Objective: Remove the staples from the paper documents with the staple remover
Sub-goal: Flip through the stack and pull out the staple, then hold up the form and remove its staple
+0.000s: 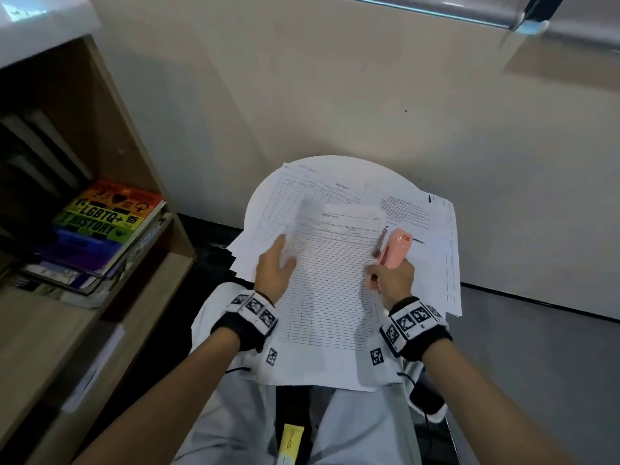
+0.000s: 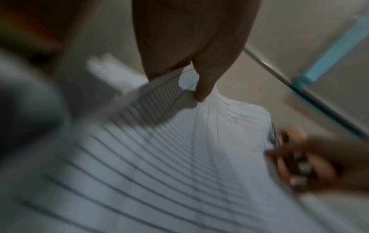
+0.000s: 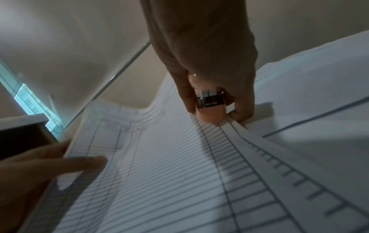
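A lined form document lies across my lap and the near edge of the round white table. My left hand pinches the left edge of its top sheet between thumb and fingers; that sheet's upper part is lifted and blurred. At the document's right edge, my right hand grips the pink staple remover. The tool's metal tip points away from me, over the paper's upper right. In the right wrist view the fingers wrap the pink body. No staple can be made out.
Several loose printed sheets are spread on the table, with another pile at the right. A wooden bookshelf with stacked books stands close on my left. A wall rises right behind the table. A yellow object sits between my knees.
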Demonstrator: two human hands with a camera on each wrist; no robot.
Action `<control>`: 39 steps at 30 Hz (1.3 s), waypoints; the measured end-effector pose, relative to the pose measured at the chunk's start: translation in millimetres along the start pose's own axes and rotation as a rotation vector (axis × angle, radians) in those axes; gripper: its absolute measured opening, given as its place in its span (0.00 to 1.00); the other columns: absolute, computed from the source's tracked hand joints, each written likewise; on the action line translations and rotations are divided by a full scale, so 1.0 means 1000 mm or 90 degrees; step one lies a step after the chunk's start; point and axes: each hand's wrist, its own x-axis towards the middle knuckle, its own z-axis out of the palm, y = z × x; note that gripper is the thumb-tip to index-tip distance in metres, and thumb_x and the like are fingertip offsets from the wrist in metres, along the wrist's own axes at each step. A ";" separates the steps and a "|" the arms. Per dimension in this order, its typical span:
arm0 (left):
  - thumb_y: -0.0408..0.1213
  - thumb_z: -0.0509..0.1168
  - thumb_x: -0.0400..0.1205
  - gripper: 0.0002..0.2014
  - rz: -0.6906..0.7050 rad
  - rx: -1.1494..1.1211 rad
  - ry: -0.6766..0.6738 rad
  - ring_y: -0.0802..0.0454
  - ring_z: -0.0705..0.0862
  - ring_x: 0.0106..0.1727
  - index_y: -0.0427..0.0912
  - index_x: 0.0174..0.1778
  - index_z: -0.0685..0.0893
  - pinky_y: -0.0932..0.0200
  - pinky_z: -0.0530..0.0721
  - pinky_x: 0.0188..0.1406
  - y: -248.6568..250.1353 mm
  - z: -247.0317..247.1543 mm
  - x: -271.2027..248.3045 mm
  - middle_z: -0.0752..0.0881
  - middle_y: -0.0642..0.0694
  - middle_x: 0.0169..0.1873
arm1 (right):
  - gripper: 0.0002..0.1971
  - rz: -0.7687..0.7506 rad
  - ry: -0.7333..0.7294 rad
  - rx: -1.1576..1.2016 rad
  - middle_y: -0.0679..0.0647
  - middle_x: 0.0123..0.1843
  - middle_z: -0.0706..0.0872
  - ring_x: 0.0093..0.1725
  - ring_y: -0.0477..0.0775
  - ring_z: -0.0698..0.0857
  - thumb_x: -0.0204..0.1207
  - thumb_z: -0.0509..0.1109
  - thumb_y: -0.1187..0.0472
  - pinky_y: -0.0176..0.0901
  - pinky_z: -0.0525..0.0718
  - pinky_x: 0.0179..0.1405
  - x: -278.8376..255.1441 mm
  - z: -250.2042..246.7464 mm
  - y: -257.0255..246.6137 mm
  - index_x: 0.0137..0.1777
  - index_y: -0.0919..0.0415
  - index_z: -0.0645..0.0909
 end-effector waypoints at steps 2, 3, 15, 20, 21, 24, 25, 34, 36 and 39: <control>0.25 0.64 0.81 0.12 0.098 0.033 -0.076 0.56 0.85 0.50 0.41 0.58 0.81 0.56 0.85 0.54 0.010 0.006 -0.004 0.86 0.49 0.53 | 0.15 -0.017 0.036 -0.027 0.56 0.38 0.81 0.38 0.58 0.82 0.62 0.76 0.78 0.52 0.87 0.38 0.000 -0.004 0.000 0.38 0.60 0.77; 0.22 0.65 0.79 0.13 0.133 0.031 -0.102 0.58 0.84 0.48 0.41 0.55 0.82 0.62 0.85 0.49 0.013 0.010 -0.006 0.86 0.50 0.52 | 0.15 -0.022 0.058 -0.052 0.56 0.38 0.81 0.39 0.60 0.83 0.62 0.76 0.77 0.55 0.89 0.40 0.001 -0.005 0.001 0.37 0.60 0.77; 0.40 0.66 0.82 0.12 0.086 -0.075 0.052 0.55 0.87 0.48 0.37 0.57 0.81 0.57 0.87 0.49 0.040 0.001 -0.006 0.88 0.47 0.49 | 0.13 -0.005 0.018 0.070 0.59 0.40 0.82 0.34 0.54 0.82 0.68 0.76 0.76 0.39 0.82 0.21 -0.022 -0.021 -0.021 0.49 0.67 0.79; 0.39 0.65 0.83 0.12 0.294 -0.064 0.191 0.69 0.84 0.47 0.38 0.59 0.77 0.63 0.85 0.48 0.123 -0.020 0.010 0.84 0.61 0.46 | 0.14 -0.237 0.025 0.258 0.54 0.42 0.85 0.39 0.51 0.85 0.68 0.77 0.75 0.41 0.86 0.32 -0.056 -0.027 -0.094 0.48 0.61 0.79; 0.38 0.65 0.83 0.11 0.319 -0.074 0.209 0.71 0.83 0.47 0.40 0.59 0.75 0.64 0.84 0.48 0.135 -0.021 0.013 0.83 0.61 0.46 | 0.14 -0.288 0.024 0.271 0.54 0.43 0.85 0.40 0.50 0.86 0.68 0.77 0.74 0.40 0.86 0.34 -0.062 -0.029 -0.107 0.50 0.63 0.79; 0.37 0.64 0.83 0.12 0.348 -0.143 0.206 0.68 0.83 0.52 0.47 0.57 0.68 0.68 0.83 0.50 0.155 -0.021 0.017 0.81 0.57 0.51 | 0.13 -0.383 0.000 0.262 0.52 0.42 0.86 0.39 0.46 0.86 0.70 0.77 0.72 0.38 0.86 0.38 -0.075 -0.033 -0.131 0.50 0.62 0.80; 0.37 0.64 0.83 0.12 0.344 -0.155 0.201 0.71 0.82 0.53 0.52 0.56 0.67 0.72 0.81 0.52 0.156 -0.020 0.019 0.80 0.62 0.51 | 0.12 -0.395 -0.010 0.257 0.51 0.41 0.85 0.37 0.43 0.85 0.70 0.77 0.72 0.36 0.85 0.37 -0.077 -0.034 -0.135 0.48 0.61 0.80; 0.33 0.57 0.84 0.08 0.250 -0.247 0.144 0.67 0.84 0.51 0.50 0.56 0.69 0.69 0.80 0.53 0.154 -0.016 0.033 0.83 0.58 0.50 | 0.18 -0.349 0.003 0.266 0.53 0.45 0.85 0.43 0.49 0.85 0.70 0.75 0.74 0.48 0.87 0.48 -0.061 -0.037 -0.142 0.58 0.68 0.77; 0.33 0.57 0.85 0.05 0.241 -0.265 0.127 0.62 0.84 0.51 0.43 0.55 0.71 0.66 0.82 0.52 0.158 -0.017 0.041 0.84 0.54 0.50 | 0.18 -0.349 0.017 0.270 0.51 0.45 0.84 0.42 0.46 0.85 0.70 0.74 0.75 0.43 0.86 0.47 -0.058 -0.038 -0.146 0.58 0.66 0.76; 0.37 0.58 0.83 0.04 0.251 -0.265 0.119 0.53 0.83 0.49 0.42 0.51 0.72 0.52 0.83 0.54 0.166 -0.017 0.050 0.84 0.48 0.48 | 0.18 -0.352 0.007 0.290 0.50 0.46 0.84 0.40 0.39 0.86 0.71 0.73 0.76 0.36 0.85 0.44 -0.057 -0.041 -0.151 0.58 0.64 0.75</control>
